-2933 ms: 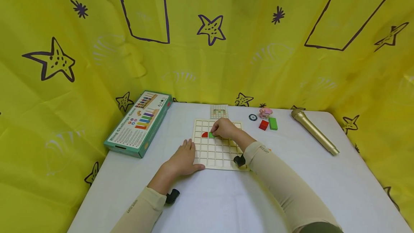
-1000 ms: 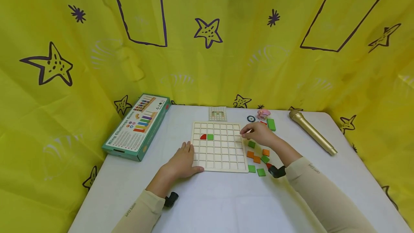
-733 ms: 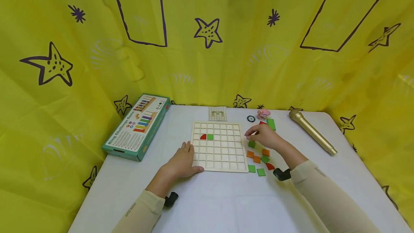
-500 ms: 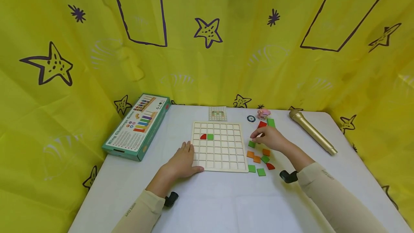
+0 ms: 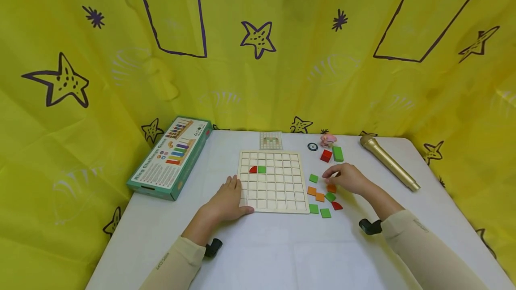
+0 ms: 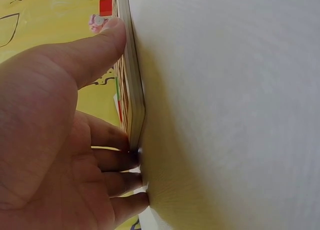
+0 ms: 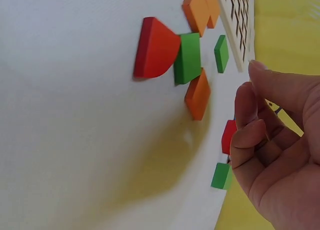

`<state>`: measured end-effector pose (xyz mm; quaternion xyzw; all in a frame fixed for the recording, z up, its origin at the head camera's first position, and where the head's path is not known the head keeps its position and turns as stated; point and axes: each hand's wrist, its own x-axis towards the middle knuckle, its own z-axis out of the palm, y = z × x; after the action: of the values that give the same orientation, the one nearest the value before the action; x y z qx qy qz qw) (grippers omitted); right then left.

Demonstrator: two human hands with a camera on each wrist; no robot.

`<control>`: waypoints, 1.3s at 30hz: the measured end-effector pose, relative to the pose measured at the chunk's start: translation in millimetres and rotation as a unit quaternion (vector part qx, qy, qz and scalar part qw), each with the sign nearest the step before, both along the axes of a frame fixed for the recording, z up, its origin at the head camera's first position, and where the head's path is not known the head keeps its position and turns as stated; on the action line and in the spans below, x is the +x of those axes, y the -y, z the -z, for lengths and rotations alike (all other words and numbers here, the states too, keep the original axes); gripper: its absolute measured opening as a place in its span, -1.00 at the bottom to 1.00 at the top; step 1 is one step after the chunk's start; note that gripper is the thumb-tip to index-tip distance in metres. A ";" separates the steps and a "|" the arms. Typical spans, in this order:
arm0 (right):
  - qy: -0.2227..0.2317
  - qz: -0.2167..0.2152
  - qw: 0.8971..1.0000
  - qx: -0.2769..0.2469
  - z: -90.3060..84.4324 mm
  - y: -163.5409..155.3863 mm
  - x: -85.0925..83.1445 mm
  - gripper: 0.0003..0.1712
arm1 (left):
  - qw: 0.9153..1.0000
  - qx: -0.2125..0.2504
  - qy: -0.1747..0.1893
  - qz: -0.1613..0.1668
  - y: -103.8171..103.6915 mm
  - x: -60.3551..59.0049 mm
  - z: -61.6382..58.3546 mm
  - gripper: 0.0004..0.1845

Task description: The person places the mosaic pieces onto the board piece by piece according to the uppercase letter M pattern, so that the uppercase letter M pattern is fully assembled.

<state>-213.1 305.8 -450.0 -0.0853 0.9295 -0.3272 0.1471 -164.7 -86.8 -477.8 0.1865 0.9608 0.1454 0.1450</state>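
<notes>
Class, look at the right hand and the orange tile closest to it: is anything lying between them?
Nothing visible does. The right hand hovers right over the orange tile, fingers curled and holding nothing, with only bare table beside it.

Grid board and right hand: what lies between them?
In the head view, a green square tile lies on the white table between the grid board and the right hand.
</notes>
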 end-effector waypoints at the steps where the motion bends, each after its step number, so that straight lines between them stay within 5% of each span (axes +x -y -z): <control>1: 0.004 0.003 1.000 -0.001 1.0 -1.6 0.6 -0.83 | 1.000 -0.001 0.000 -0.001 0.1 0.0 -0.1 0.11; 17: 0.044 0.002 0.999 0.002 11.2 -13.8 15.0 -0.73 | 1.000 0.000 0.004 -0.009 0.3 2.3 -0.6 0.12; 39: 0.044 -0.012 0.999 0.001 18.8 -14.0 10.9 -0.76 | 1.000 -0.002 0.001 -0.008 0.9 2.5 1.9 0.12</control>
<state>-202.2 319.8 -468.8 -0.0816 0.9214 -0.3278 0.1921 -162.2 -87.7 -479.7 0.1785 0.9623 0.1450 0.1449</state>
